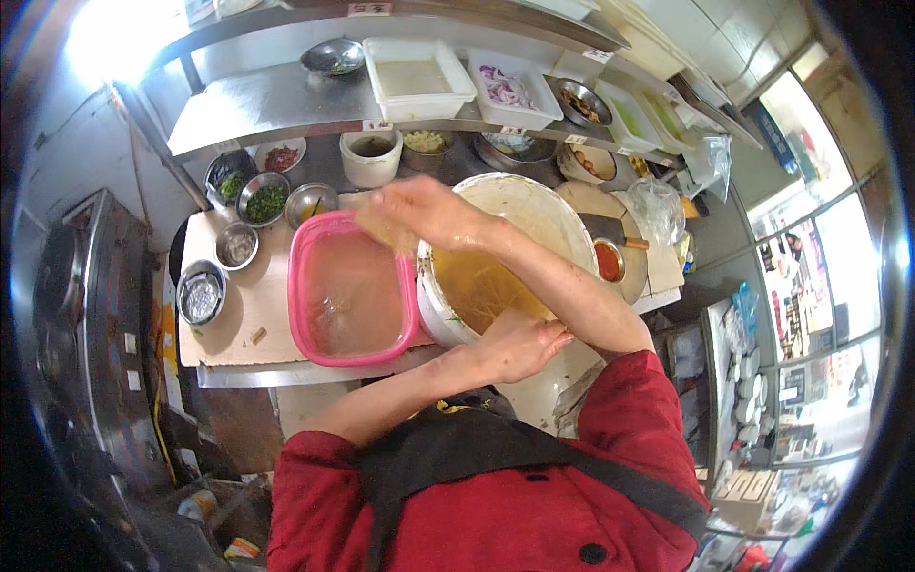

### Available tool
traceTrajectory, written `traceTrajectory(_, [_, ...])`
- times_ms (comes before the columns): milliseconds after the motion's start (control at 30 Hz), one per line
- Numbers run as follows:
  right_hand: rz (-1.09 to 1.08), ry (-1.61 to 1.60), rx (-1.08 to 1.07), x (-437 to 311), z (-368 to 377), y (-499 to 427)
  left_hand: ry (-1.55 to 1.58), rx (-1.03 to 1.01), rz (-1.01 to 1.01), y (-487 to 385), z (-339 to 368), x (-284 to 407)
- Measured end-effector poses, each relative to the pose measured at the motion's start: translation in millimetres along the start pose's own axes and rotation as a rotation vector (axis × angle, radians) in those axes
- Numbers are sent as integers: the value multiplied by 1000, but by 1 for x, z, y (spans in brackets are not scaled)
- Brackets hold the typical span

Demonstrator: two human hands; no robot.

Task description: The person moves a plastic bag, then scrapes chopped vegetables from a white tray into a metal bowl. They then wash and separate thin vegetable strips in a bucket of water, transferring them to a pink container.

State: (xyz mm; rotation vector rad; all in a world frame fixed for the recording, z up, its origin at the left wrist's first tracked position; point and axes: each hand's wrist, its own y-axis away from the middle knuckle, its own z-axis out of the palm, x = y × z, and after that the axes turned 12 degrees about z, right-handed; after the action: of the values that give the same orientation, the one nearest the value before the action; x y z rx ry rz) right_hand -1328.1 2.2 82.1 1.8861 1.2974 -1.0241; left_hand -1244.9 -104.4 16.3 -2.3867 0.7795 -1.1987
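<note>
My right hand (425,214) reaches across to the left over the gap between a pink plastic basin (304,322) and a white bucket (436,300). It holds a pale yellowish piece (389,232), too blurred to name. Cloudy brownish liquid (350,286) fills much of the basin. Amber liquid (479,279) with thin strands in it lies in the bucket. My left hand (525,347) is at the bucket's near rim, under my right forearm. Whether its fingers grip the rim is hard to see.
Metal bowls of chopped greens (264,204) and seasonings stand at the left. A cleaver (607,232) lies on a round chopping board (632,275) beside a bowl of red sauce (609,261). Above, a steel shelf (264,100) carries white tubs, one with sliced onion (506,87).
</note>
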Motion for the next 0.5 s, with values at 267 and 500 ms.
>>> traceTrajectory(267, [377,-765,-257,30,-30,75,7,503,247,-22,-91,6])
traceTrajectory(500, [273,-835,-10,60,-39,154,505,635,1,-42,-136,-20])
